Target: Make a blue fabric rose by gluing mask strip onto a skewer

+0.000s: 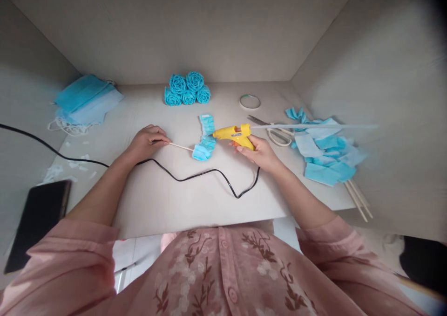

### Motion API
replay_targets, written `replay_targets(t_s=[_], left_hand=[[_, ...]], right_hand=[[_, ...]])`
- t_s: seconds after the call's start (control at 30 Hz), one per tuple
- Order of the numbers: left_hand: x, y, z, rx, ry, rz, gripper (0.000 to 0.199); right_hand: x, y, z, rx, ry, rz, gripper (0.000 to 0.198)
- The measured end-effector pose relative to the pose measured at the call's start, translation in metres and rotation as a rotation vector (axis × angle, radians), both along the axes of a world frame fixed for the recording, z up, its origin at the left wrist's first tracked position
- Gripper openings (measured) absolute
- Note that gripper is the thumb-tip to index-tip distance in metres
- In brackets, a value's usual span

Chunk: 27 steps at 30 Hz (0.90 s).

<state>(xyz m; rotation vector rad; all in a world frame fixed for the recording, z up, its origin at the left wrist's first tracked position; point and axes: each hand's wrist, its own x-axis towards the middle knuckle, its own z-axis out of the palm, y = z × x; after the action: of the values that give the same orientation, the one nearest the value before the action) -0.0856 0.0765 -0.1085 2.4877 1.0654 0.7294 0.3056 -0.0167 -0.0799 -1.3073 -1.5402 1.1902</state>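
Note:
My left hand [148, 141] is closed round one end of a thin wooden stick [181, 146]. At the stick's other end sits a gathered blue fabric strip [206, 134], which extends away from me over the table. My right hand [260, 153] grips a yellow hot glue gun [233, 134], fingers around its handle by the orange trigger. The gun's nozzle points left and is at the strip's right edge; whether it touches I cannot tell. A long pale glue stick [314, 127] juts out of the gun's back.
Several blue fabric roses [188, 88] are stacked at the back. Face masks [87, 99] lie back left, a tape roll [249, 101] and scissors [279, 133] right. Cut blue pieces [324, 153] and sticks [358, 199] lie far right. A black cord [181, 180] crosses the table; a dark phone [40, 218] lies left.

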Motion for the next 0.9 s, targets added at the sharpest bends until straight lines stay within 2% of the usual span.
replay_targets(t_s=[0.2, 0.63, 0.9], left_hand=[[-0.0002, -0.0015, 0.001, 0.005, -0.014, -0.019, 0.034], [-0.0017, -0.002, -0.002, -0.013, -0.038, -0.012, 0.03], [-0.0023, -0.0022, -0.0021, -0.005, -0.045, -0.023, 0.029]], right_hand=[[-0.0042, -0.0013, 0.0007, -0.026, 0.05, 0.042, 0.048], [-0.0041, -0.0021, -0.0017, 0.06, -0.107, 0.056, 0.053], [-0.006, -0.0027, -0.0026, 0.091, -0.11, 0.057, 0.054]])
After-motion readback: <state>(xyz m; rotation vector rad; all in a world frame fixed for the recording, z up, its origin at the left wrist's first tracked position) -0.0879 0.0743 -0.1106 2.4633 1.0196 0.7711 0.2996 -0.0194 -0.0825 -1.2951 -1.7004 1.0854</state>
